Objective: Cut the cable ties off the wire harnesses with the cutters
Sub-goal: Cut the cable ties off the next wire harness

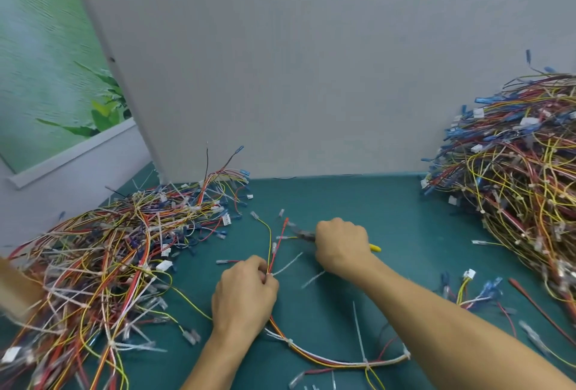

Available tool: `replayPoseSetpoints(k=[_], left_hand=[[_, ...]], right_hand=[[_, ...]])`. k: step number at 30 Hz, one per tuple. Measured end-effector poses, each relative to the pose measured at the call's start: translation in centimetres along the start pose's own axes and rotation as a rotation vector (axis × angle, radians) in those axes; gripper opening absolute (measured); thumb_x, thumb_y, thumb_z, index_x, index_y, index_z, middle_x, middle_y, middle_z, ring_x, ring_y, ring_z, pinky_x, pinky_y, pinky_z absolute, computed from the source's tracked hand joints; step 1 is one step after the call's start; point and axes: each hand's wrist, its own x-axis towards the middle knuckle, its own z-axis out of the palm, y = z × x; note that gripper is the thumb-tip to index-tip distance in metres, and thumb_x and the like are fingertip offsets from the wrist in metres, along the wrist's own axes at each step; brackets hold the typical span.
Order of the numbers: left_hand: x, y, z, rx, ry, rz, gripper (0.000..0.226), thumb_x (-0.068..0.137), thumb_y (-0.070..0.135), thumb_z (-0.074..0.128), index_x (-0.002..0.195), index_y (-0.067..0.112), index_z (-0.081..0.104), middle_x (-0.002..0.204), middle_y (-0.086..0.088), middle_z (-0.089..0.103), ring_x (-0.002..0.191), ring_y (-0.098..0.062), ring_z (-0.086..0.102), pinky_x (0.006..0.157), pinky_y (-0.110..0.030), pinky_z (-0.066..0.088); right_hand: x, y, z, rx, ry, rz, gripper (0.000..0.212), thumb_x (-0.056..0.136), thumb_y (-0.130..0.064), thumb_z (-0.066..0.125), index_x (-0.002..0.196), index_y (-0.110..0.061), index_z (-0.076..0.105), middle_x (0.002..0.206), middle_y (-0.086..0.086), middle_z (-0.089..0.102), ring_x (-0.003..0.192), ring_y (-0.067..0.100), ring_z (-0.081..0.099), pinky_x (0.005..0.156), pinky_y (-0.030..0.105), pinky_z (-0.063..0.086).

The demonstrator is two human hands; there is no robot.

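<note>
1. Teal mat (358, 199) is the work surface. At its far left lies the left pile (103, 265) of loose wires, many with white ties among them.
2. Left hand (246, 293): fingers and thumb are pinched together on the harness (311, 355), at the point where red and yellow wires fan upward. From the hand, the harness curves down and to the right along the mat.
3. Tie (288, 263): a white tail projects rightward from just beside the left fingertips. Judged to be the tie now being worked on.
4. Cutters (307, 236): the nose points left among the fanned wires, above the tie and apart from it. The blades are blurred, so whether they are parted cannot be told.
5. Right hand (341, 244): wrapped tight round the cutter handles. One yellow handle end shows past the hand on the right.
6. Recommended procedure:
   - Lower the nose to the tie.
   - Seat one blade under the strap only.
   - Keep the pinch close so the wires stay clear.
   - Check that no insulation lies between the blades.
   - Squeeze once.
7. More ties (405, 355) remain along the harness. The right pile (514, 171), well apart, appears uncut.
</note>
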Motion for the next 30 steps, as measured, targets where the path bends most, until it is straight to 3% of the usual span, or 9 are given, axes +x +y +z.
replayPoseSetpoints(k=[3,7,12,19,22,25,30], left_hand=[[-0.1,0.1,-0.2,-0.022,0.051,-0.010,0.011,0.083,0.026,0.059,0.092,0.024,0.066,0.085,0.008,0.068,0.088,-0.023,0.063,0.072,-0.034,0.051],[-0.4,0.0,0.0,0.013,-0.003,0.029,0.015,0.085,0.029,0.058,0.097,0.027,0.068,0.089,0.012,0.069,0.093,-0.020,0.063,0.074,-0.033,0.052],[-0.7,0.2,0.0,0.092,-0.069,0.066,0.017,0.088,0.036,0.055,0.098,0.030,0.067,0.090,0.013,0.068,0.093,-0.019,0.064,0.075,-0.034,0.053],[-0.6,0.2,-0.4,0.072,-0.042,0.103,0.015,0.088,0.037,0.059,0.096,0.028,0.067,0.093,0.009,0.064,0.093,-0.019,0.062,0.077,-0.035,0.052],[-0.4,0.1,-1.0,0.045,-0.014,0.134,0.012,0.088,0.034,0.062,0.096,0.028,0.068,0.094,0.008,0.063,0.092,-0.018,0.062,0.080,-0.033,0.050],[-0.2,0.1,-2.0,0.010,0.011,0.178,0.011,0.085,0.026,0.067,0.096,0.025,0.071,0.092,0.007,0.064,0.091,-0.017,0.062,0.082,-0.030,0.046],[-0.8,0.6,-3.4,0.002,-0.135,0.303,0.013,0.083,0.029,0.072,0.096,0.028,0.072,0.089,0.011,0.065,0.083,-0.005,0.060,0.082,-0.022,0.045]], right_hand=[[0.5,2.3,-1.2,0.154,0.052,0.216,0.011,0.086,-0.012,0.049,0.090,-0.020,0.053,0.094,0.004,0.061,0.093,0.030,0.061,0.068,0.031,0.037],[0.8,4.9,-2.0,0.260,0.106,0.367,0.005,0.091,-0.018,0.049,0.087,-0.017,0.047,0.071,0.001,0.041,0.077,0.029,0.047,0.065,0.030,0.035],[-0.4,5.9,-2.5,0.329,-0.021,0.271,0.022,0.088,-0.034,0.059,0.094,-0.013,0.057,0.087,0.007,0.051,0.081,0.031,0.050,0.068,0.031,0.039],[-7.6,13.0,-7.7,0.253,0.157,0.129,0.004,0.085,-0.025,0.062,0.082,-0.022,0.062,0.079,0.003,0.064,0.079,0.027,0.060,0.064,0.032,0.042],[-11.9,15.4,-8.2,0.149,0.045,0.021,0.016,0.082,-0.022,0.066,0.077,-0.034,0.058,0.083,-0.006,0.068,0.075,0.014,0.059,0.066,0.031,0.044],[-14.7,16.3,-6.6,0.118,-0.105,-0.127,0.014,0.079,-0.029,0.070,0.082,-0.035,0.057,0.087,-0.015,0.057,0.081,0.001,0.053,0.075,0.024,0.042],[-15.3,15.1,-3.0,0.169,-0.153,-0.212,0.020,0.077,-0.035,0.071,0.091,-0.024,0.060,0.096,-0.014,0.052,0.092,0.005,0.051,0.083,0.024,0.041]])
